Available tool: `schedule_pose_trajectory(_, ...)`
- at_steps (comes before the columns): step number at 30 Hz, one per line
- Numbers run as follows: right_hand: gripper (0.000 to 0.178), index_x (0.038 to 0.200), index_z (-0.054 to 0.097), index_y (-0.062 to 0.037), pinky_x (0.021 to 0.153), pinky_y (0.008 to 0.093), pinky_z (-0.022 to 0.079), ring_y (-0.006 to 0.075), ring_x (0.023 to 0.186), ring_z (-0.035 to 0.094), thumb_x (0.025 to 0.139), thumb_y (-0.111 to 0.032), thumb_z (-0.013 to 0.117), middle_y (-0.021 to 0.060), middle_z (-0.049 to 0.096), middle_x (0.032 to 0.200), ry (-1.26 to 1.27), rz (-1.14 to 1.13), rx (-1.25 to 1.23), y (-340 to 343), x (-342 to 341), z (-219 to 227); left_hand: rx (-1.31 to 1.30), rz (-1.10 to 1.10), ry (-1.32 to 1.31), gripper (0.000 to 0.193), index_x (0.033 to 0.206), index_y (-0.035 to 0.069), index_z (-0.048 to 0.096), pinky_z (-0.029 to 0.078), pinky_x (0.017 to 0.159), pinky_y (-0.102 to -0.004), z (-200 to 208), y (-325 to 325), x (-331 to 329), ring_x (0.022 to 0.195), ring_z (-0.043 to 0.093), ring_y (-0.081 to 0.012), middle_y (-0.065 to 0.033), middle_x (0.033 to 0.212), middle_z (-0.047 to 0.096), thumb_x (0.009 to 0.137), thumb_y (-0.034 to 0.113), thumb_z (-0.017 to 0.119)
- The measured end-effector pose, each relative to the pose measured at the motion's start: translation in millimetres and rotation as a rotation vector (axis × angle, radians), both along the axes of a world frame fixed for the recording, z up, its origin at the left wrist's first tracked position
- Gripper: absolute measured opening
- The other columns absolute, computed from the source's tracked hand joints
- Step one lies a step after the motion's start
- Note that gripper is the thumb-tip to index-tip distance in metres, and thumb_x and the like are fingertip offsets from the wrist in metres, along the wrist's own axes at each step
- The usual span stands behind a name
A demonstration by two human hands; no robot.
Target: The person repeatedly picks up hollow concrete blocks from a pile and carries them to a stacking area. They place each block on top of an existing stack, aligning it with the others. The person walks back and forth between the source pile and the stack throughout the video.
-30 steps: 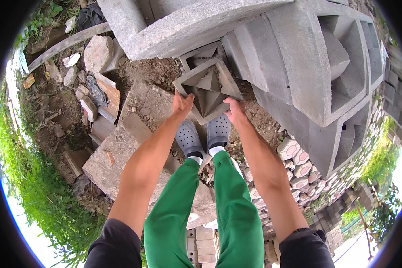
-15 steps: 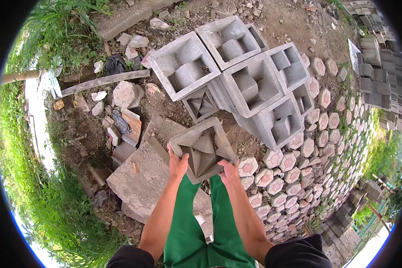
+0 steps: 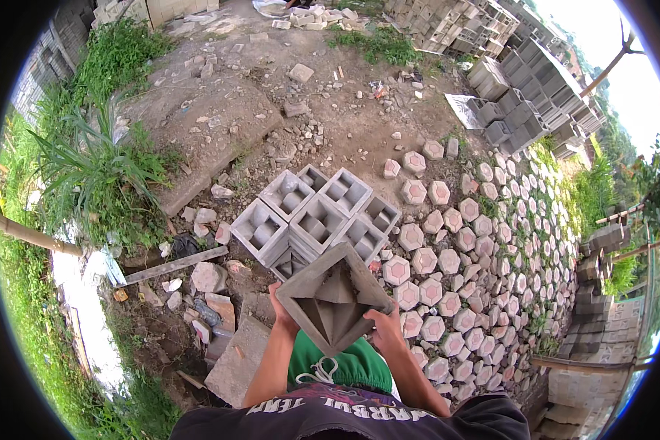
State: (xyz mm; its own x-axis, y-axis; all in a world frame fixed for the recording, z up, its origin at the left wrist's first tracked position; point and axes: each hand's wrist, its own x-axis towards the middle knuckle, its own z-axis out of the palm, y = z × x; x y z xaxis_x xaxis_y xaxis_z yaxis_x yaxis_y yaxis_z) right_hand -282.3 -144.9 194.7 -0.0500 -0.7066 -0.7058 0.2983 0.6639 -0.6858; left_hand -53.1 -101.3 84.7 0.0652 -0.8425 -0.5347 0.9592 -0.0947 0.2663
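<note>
A square grey concrete block [image 3: 335, 299] with angled, folded facets inside its frame is held up in front of my body. My left hand [image 3: 281, 311] grips its left side, and my right hand [image 3: 383, 327] is closed on its lower right edge, the thumb over the rim. Just beyond the held block stands a cluster of several hollow square blocks [image 3: 317, 222] with curved inner parts. Partly hidden behind the held block, a lower block [image 3: 290, 262] with similar folded facets sits at the cluster's near side.
Hexagonal pavers [image 3: 449, 261] with pink centres cover the ground to the right. At left lie a broken concrete slab [image 3: 240, 359], a thin beam [image 3: 176, 265] and loose rubble. Grass [image 3: 103, 172] grows along the left. Stacked grey blocks [image 3: 524, 92] stand far right.
The held block has come up from near my knees to in front of my torso. My view has tilted up, showing more of the yard beyond. Both hands keep their hold.
</note>
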Motion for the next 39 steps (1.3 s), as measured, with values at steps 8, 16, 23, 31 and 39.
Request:
schedule_pose_trajectory(8, 0.085, 0.132, 0.044, -0.007, 0.094, 0.0471, 0.041, 0.0267, 0.111, 0.053, 0.082, -0.075, 0.039, 0.0139, 0.054, 0.125, -0.179, -0.015, -0.212, -13.4, -56.6, 34.1, -0.014, 0.03, 0.08, 0.071, 0.123, 0.003, 0.053, 0.046, 0.088, -0.0467, 89.0, -26.3, -30.0, 0.099, 0.056, -0.0339, -0.0161, 0.117, 0.058, 0.08, 0.057, 0.034)
schedule_pose_trajectory(16, 0.098, 0.126, 0.046, 0.0098, 0.095, 0.0437, 0.044, 0.0315, 0.104, 0.058, 0.076, -0.074, 0.051, 0.0209, 0.058, 0.119, -0.643, -0.03, -0.07, -45.9, -53.0, -55.3, -0.076, -0.031, -0.117, 0.07, 0.124, 0.003, 0.052, 0.044, 0.091, -0.0473, 73.1, -15.4, -30.3, 0.1, 0.056, -0.0346, -0.0164, 0.118, 0.057, 0.081, 0.055, 0.033)
schedule_pose_trajectory(23, 0.091, 0.116, 0.058, 0.0057, 0.084, 0.038, 0.051, 0.0276, 0.089, 0.065, 0.081, -0.077, 0.038, 0.0174, 0.066, 0.105, -0.533, 0.116, -0.039, -25.1, -58.9, -26.0, -0.177, -0.165, 0.005, 0.064, 0.113, 0.002, 0.058, 0.044, 0.089, -0.0442, 58.9, -10.4, -8.4, 0.097, 0.057, -0.033, -0.016, 0.11, 0.061, 0.081, 0.053, 0.037)
schedule_pose_trajectory(31, 0.073, 0.081, 0.067, -0.0011, 0.066, 0.0313, 0.052, 0.0201, 0.07, 0.064, 0.091, -0.066, 0.034, 0.0127, 0.068, 0.082, -0.323, 0.08, -0.096, 24.9, -70.9, -8.2, -0.156, -0.437, 0.004, 0.065, 0.113, -0.001, 0.059, 0.045, 0.09, -0.0396, 92.5, -11.2, -6.3, 0.095, 0.059, -0.0299, -0.0164, 0.108, 0.063, 0.082, 0.051, 0.037)
schedule_pose_trajectory(39, 0.061, 0.11, 0.063, 0.0022, 0.067, 0.0277, 0.051, 0.0135, 0.079, 0.063, 0.095, -0.053, 0.043, 0.0094, 0.066, 0.096, 0.133, -0.139, -0.229, 117.1, -86.9, -3.4, -0.141, -0.769, 0.071, 0.063, 0.11, -0.004, 0.059, 0.046, 0.089, -0.0384, 95.1, -19.5, -48.7, 0.094, 0.061, -0.0279, -0.0171, 0.105, 0.064, 0.084, 0.049, 0.036)
